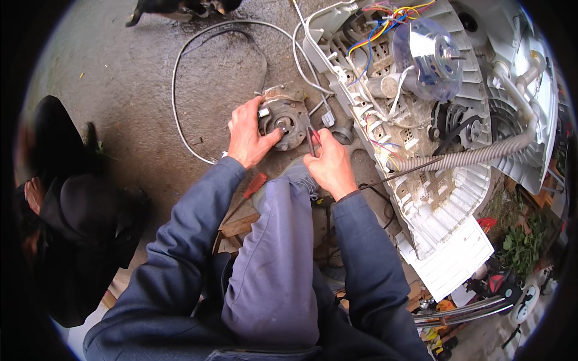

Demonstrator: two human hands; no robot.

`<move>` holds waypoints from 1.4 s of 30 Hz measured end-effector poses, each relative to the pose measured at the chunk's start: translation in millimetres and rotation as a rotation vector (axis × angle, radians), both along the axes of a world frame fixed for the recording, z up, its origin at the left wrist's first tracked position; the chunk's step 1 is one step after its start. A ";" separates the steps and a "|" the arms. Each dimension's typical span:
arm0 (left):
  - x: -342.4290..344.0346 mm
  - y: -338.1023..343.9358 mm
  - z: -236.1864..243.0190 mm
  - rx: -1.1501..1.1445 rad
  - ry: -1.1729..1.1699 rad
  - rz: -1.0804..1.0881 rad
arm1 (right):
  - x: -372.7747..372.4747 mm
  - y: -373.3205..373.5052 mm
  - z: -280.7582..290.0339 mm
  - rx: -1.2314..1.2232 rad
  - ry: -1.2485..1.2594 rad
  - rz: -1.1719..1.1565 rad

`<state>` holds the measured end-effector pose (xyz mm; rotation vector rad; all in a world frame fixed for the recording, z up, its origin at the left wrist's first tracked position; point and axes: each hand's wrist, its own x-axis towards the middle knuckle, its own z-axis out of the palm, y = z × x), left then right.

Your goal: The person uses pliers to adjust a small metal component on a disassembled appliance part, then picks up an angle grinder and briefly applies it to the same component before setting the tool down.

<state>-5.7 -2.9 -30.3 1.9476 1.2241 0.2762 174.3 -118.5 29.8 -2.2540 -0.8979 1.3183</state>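
Note:
My left hand point(247, 135) holds down a round, dirty metal machine part point(293, 115) on the wet ground, its thumb reaching over the middle opening. At the right edge of this part, my right hand point(331, 163) is closed round a slim tool with red and dark handles point(311, 142). It looks like pliers, though its tip is hard to make out against the metal. Just right of the part sits a small dark cylindrical piece point(343, 133), with a pale cable plug point(327, 119) next to it. My shoe point(299, 175) is close below the part.
A grimy white washing machine housing point(421, 207) lies at the right, with coloured wires, a plastic-covered motor point(428, 60) and a ribbed hose point(463, 159). A grey cable point(174, 90) loops over the ground. A red-handled tool point(255, 185) lies near my leg. A person point(90, 204) crouches left; a dark animal point(174, 8) stands beyond.

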 end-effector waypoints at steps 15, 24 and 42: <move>-3.1 -6.3 -10.2 -0.044 -0.019 0.073 | -4.3 10.3 0.7 0.002 0.535 -0.404; -1.4 -7.7 -9.9 -0.045 -0.025 0.092 | -0.8 23.2 4.1 -0.058 0.664 -0.439; -0.6 -7.9 -8.3 -0.019 -0.015 0.084 | 11.9 53.3 21.5 -0.225 0.659 -0.415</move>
